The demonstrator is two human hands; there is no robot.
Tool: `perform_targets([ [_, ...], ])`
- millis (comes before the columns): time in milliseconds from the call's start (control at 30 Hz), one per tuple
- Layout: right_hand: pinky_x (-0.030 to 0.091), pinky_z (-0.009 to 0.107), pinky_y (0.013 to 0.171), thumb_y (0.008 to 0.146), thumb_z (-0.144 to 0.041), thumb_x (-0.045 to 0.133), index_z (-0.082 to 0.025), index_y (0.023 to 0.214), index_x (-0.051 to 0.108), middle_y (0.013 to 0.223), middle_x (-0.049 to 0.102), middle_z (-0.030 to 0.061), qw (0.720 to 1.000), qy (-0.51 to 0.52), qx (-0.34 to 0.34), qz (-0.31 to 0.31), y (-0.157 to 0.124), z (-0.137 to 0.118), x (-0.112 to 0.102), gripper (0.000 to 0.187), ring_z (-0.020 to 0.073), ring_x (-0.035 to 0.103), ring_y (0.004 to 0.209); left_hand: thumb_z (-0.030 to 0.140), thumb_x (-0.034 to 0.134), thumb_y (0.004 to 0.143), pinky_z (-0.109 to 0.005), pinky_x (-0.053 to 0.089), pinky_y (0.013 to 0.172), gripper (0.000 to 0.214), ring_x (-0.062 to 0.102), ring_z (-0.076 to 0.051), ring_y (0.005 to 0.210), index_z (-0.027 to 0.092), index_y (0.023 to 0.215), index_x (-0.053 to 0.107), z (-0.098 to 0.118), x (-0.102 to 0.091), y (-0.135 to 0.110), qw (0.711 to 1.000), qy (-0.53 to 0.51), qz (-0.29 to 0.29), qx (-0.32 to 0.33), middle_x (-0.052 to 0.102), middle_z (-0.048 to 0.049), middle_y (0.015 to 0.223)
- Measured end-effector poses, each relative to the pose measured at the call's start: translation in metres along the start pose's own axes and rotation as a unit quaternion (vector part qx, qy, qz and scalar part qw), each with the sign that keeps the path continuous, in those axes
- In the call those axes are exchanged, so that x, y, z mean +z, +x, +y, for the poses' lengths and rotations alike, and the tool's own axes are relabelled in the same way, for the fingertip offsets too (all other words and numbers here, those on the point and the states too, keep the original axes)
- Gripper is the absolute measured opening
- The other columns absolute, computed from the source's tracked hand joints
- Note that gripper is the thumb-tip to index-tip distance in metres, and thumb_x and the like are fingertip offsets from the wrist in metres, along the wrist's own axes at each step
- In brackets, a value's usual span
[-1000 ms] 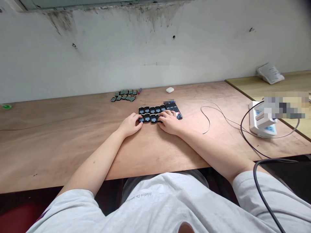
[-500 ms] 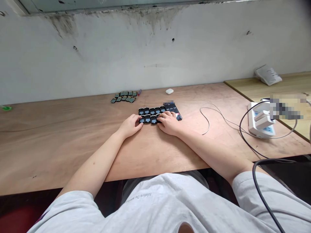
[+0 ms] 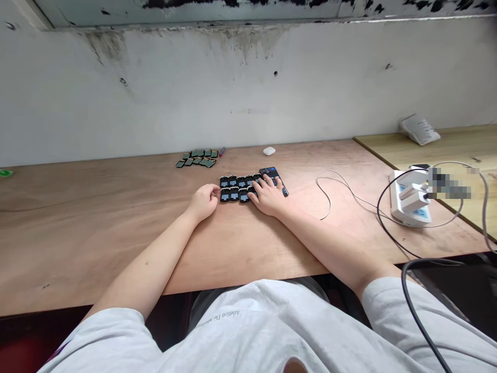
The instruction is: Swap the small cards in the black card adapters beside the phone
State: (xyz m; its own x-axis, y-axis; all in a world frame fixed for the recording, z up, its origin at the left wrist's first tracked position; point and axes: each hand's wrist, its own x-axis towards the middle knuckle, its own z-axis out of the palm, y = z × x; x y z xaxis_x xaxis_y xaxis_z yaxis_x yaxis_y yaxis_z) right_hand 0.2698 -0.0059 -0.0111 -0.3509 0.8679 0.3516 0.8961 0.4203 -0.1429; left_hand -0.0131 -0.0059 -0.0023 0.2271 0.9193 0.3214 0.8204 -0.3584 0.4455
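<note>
Two rows of small black parts with blue-grey faces (image 3: 234, 188) lie side by side on the wooden table (image 3: 97, 217). My left hand (image 3: 203, 202) rests at their left end, fingers loosely curled, fingertips close to the front row. At the right end lies my right hand (image 3: 267, 196), its fingers spread and laid over the parts there and over the near end of a dark phone (image 3: 276, 177). Neither hand lifts anything.
A loose group of several flat grey-green pieces (image 3: 198, 157) lies farther back, with a small white case (image 3: 268, 151) to its right. A white power strip (image 3: 408, 203) with plugs and cables sits at the right. A lighter table (image 3: 446, 145) adjoins there.
My left hand has drawn back slightly from the front row of parts. My right hand has shifted a little over the phone. The view has tilted upward.
</note>
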Motion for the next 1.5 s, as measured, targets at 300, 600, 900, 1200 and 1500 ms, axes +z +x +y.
perform_targets([
  [300,0.015,0.067,0.119,0.107,-0.052,0.040,-0.020,0.123,0.066,0.125,0.068,0.0179,1.000,-0.015,-0.011,0.018,-0.009,-0.005,-0.009,0.044,0.0374,0.042,0.139,0.057,0.040,0.101,-0.053,0.034,0.123,0.068,0.038,-0.035,0.152,0.013,0.154,0.044,-0.008,0.006,0.008,0.996,0.036,-0.075,-0.016,0.048,-0.0192,0.159],
  [600,0.014,0.062,0.119,0.108,-0.050,0.037,-0.019,0.106,0.072,0.109,0.072,0.0170,0.998,-0.040,-0.031,0.035,-0.021,-0.011,-0.023,0.048,0.0346,0.053,0.116,0.063,0.038,0.101,-0.054,0.026,0.127,0.075,0.028,-0.036,0.158,0.016,0.159,0.039,-0.007,0.006,0.008,0.990,0.062,-0.125,0.015,0.038,-0.0162,0.166],
  [900,0.028,0.052,0.109,0.108,-0.049,0.036,-0.015,0.114,0.068,0.121,0.066,0.0194,0.990,-0.052,0.097,0.086,-0.007,0.008,-0.039,0.046,0.0342,0.053,0.115,0.063,0.036,0.102,-0.053,0.025,0.129,0.077,0.026,-0.035,0.158,0.013,0.161,0.037,-0.003,0.003,0.009,0.988,0.074,-0.134,0.013,0.035,-0.0148,0.168],
  [1200,0.047,0.042,0.090,0.107,-0.064,0.021,-0.013,0.127,0.054,0.122,0.064,0.0236,0.954,0.053,0.285,-0.078,0.007,0.053,-0.050,0.064,0.0352,0.065,0.110,0.064,0.032,0.102,-0.051,0.024,0.129,0.079,0.025,-0.034,0.159,0.012,0.163,0.033,-0.006,0.003,0.009,0.988,0.071,-0.139,0.009,0.033,-0.0144,0.169],
  [1500,0.048,0.044,0.091,0.107,-0.064,0.021,-0.013,0.122,0.055,0.120,0.070,0.0242,0.953,0.082,0.274,-0.094,0.007,0.052,-0.047,0.063,0.0378,0.066,0.113,0.063,0.030,0.104,-0.050,0.023,0.130,0.077,0.024,-0.032,0.160,0.015,0.164,0.032,-0.012,0.006,0.012,0.988,0.068,-0.137,0.009,0.032,-0.0135,0.169],
])
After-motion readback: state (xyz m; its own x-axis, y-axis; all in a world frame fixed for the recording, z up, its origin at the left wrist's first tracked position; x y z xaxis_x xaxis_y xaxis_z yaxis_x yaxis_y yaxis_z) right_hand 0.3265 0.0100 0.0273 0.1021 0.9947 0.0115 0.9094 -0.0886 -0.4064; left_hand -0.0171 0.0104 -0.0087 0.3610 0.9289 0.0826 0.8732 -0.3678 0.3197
